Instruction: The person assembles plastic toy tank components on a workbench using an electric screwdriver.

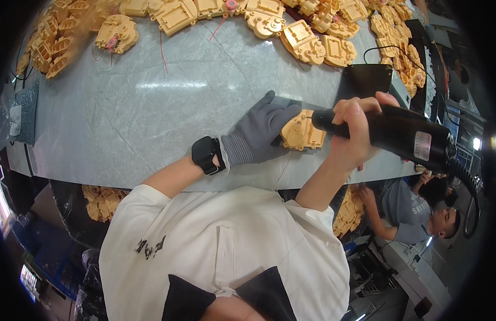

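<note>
My left hand [261, 131], in a grey knit glove, is closed on the left side of a yellow plastic gear housing [300, 132] near the table's front edge. A thin red wire hangs from around the housing. Bare, my right hand [354, 128] wraps round a black electric screwdriver [408, 134] lying nearly level. The driver's tip reaches the top of the housing; the exact contact point is hard to make out. A coiled black cord [470, 187] runs from its back end. On my left wrist sits a black watch [207, 155].
Several more yellow housings [173, 16] line the grey table's [152, 107] far edge, some with red wires. A black box [368, 80] stands to the right behind the driver. Yellow parts [103, 202] lie in a bag below the table edge. Another person [405, 206] sits at the right.
</note>
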The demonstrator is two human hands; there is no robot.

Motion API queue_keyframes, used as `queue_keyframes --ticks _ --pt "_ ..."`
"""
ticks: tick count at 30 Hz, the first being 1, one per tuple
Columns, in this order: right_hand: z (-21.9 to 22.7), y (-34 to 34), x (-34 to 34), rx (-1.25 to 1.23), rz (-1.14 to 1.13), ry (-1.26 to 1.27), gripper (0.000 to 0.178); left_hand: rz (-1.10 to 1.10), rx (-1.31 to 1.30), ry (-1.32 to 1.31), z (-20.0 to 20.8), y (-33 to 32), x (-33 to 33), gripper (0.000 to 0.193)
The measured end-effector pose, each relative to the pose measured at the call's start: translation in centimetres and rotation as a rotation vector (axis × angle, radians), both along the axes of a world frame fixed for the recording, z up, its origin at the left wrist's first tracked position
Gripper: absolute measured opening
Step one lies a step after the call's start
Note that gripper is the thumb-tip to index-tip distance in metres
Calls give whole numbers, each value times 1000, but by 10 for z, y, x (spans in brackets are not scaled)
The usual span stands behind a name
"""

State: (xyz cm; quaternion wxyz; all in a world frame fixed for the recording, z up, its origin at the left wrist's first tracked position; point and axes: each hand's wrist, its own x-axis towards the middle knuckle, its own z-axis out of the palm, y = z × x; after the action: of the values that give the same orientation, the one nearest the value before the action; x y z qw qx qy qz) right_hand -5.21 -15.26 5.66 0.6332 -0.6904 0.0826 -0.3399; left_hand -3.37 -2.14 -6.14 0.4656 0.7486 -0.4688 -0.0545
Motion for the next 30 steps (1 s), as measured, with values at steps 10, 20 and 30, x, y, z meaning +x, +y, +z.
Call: queue_keyframes --ticks 10,20,30 --pt "-1 6 2 28 -42 -44 44 19 2 -27 0 0 -1 85" --pt "-2 2 1 49 -4 -100 43 24 -13 -15 1 0 0 83" --pt "-4 5 0 23 -40 -88 44 29 -10 -33 -2 -1 0 83"
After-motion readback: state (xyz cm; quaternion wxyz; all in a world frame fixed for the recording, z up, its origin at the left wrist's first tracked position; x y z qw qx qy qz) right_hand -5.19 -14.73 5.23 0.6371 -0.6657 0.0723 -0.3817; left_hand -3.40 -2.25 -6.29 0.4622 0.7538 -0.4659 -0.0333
